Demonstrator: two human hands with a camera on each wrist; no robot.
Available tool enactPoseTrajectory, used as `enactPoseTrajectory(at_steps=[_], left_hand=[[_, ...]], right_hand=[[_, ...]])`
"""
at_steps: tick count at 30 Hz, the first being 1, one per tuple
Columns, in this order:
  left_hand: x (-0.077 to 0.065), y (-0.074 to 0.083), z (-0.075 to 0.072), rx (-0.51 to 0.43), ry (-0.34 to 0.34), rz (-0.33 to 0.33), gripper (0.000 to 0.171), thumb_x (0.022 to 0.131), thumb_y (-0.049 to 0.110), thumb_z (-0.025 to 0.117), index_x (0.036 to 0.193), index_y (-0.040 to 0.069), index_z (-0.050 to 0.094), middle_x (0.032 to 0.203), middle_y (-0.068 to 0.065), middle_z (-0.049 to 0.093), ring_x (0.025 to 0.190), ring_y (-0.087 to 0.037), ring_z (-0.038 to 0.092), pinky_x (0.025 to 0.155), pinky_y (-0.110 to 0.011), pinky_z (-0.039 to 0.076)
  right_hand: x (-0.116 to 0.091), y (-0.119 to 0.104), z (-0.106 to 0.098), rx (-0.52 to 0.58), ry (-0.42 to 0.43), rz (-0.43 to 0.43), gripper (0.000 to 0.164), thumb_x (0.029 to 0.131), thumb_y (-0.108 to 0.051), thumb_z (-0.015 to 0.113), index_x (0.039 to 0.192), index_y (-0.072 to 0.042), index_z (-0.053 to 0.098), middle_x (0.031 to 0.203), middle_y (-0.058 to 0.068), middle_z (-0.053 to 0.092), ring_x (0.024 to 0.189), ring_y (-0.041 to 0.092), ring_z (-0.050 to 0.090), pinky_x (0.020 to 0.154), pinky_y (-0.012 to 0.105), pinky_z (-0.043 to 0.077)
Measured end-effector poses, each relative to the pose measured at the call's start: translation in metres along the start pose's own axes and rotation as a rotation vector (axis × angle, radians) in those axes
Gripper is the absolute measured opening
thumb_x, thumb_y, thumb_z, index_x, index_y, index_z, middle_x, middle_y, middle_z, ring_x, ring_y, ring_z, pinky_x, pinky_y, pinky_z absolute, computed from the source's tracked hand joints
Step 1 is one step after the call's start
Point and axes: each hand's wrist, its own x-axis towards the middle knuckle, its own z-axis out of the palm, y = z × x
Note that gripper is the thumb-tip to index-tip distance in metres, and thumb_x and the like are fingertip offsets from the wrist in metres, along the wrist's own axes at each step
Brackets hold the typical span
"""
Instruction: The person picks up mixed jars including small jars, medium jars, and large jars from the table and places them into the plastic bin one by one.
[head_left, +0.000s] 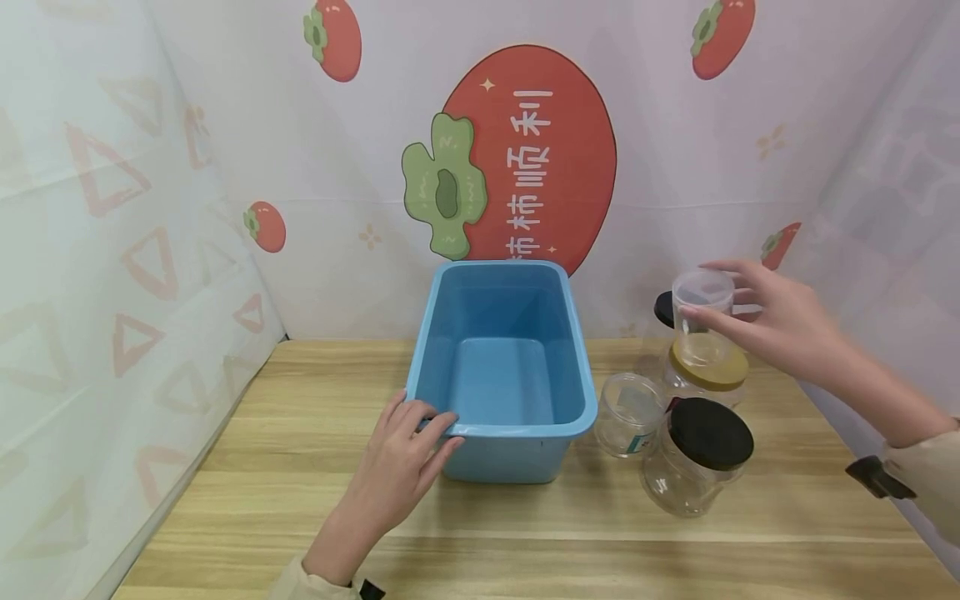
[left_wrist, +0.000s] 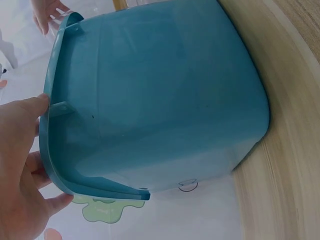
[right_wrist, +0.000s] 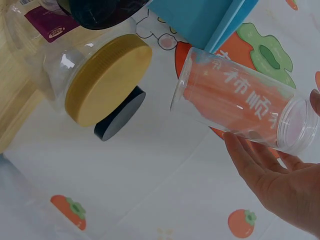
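Head feed: I've got the left hand [head_left: 401, 454] gripping the near-left corner of the rim of the blue bin [head_left: 517, 431], and the right hand [head_left: 780, 312] curled around an upright clear jar [head_left: 701, 321], right of the bin and off the table [head_left: 300, 433]. Around it: gold-lidded jar [head_left: 718, 371], black-lidded jar [head_left: 711, 433] nearer me, lidless jar [head_left: 632, 408] just beside the bin. The clear jar partly blocks the gold lid and a black lid [head_left: 663, 308] behind. Left forearm rises from the bottom edge; right one reaches in from the right, slanting up.

Left wrist: thumb on the rim's outside, other fingers partly hidden past it, so a narrow grip. Bin's outer wall takes most of my view. Right hand cut off at the upper left.

Right wrist: fingers bent against the clear jar near its threaded neck; thumb mostly cropped at the edge. A gap separates the jar from the gold lid. Purple label [right_wrist: 51, 21] at upper left. Hand comes in from lower right.
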Motion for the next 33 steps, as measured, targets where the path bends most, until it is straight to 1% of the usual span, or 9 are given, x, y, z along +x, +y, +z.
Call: enactPoseTrajectory(at_steps=[6, 11, 15, 22, 28, 33], left_hand=[[-0.001, -0.001, 0.000, -0.019, 0.022, -0.003, 0.057, 0.114, 0.047, 0.037, 0.108, 0.007, 0.076, 0.096, -0.006, 0.062, 0.089, -0.024, 0.061, 0.102, -0.064, 0.052], [-0.002, -0.001, -0.001, 0.023, 0.047, 0.019, 0.056, 0.115, 0.045, 0.037, 0.106, 0.007, 0.077, 0.096, -0.007, 0.064, 0.092, -0.026, 0.063, 0.100, -0.063, 0.054], [-0.002, -0.001, -0.001, 0.052, 0.062, 0.031, 0.056, 0.115, 0.044, 0.036, 0.106, 0.006, 0.077, 0.096, -0.008, 0.065, 0.094, -0.028, 0.064, 0.100, -0.062, 0.055], [-0.003, -0.001, -0.001, 0.041, 0.067, 0.025, 0.056, 0.115, 0.045, 0.037, 0.105, 0.006, 0.077, 0.095, -0.008, 0.065, 0.094, -0.028, 0.064, 0.100, -0.061, 0.055], [-0.004, -0.001, 0.000, 0.040, 0.078, 0.030, 0.056, 0.115, 0.044, 0.038, 0.104, 0.006, 0.077, 0.095, -0.009, 0.066, 0.094, -0.028, 0.064, 0.099, -0.060, 0.055], [-0.003, 0.000, 0.000, 0.030, 0.085, 0.036, 0.055, 0.115, 0.043, 0.039, 0.103, 0.005, 0.077, 0.094, -0.008, 0.065, 0.093, -0.028, 0.063, 0.099, -0.059, 0.055]], right_hand=[[0.007, -0.009, 0.002, 0.018, -0.021, -0.002, 0.070, 0.097, -0.037, 0.077, 0.155, -0.010, 0.047, 0.145, 0.032, 0.056, 0.125, 0.058, 0.060, 0.098, 0.073, 0.049], [0.013, -0.016, 0.004, 0.021, -0.014, -0.023, 0.069, 0.098, -0.035, 0.077, 0.153, -0.007, 0.048, 0.150, 0.027, 0.053, 0.124, 0.057, 0.061, 0.098, 0.070, 0.050], [0.018, -0.020, 0.007, 0.025, -0.015, -0.047, 0.069, 0.098, -0.032, 0.078, 0.153, -0.004, 0.047, 0.149, 0.028, 0.053, 0.123, 0.058, 0.061, 0.097, 0.070, 0.051], [0.024, -0.024, 0.012, 0.049, -0.031, -0.070, 0.070, 0.098, -0.030, 0.078, 0.153, -0.001, 0.046, 0.145, 0.030, 0.054, 0.121, 0.060, 0.060, 0.095, 0.072, 0.052], [0.029, -0.029, 0.014, 0.040, -0.049, -0.064, 0.071, 0.098, -0.032, 0.077, 0.154, -0.002, 0.046, 0.150, 0.029, 0.052, 0.124, 0.058, 0.060, 0.096, 0.071, 0.051], [0.032, -0.035, 0.015, 0.036, -0.067, -0.055, 0.070, 0.098, -0.033, 0.077, 0.154, -0.003, 0.045, 0.150, 0.028, 0.052, 0.125, 0.056, 0.060, 0.097, 0.070, 0.052]])
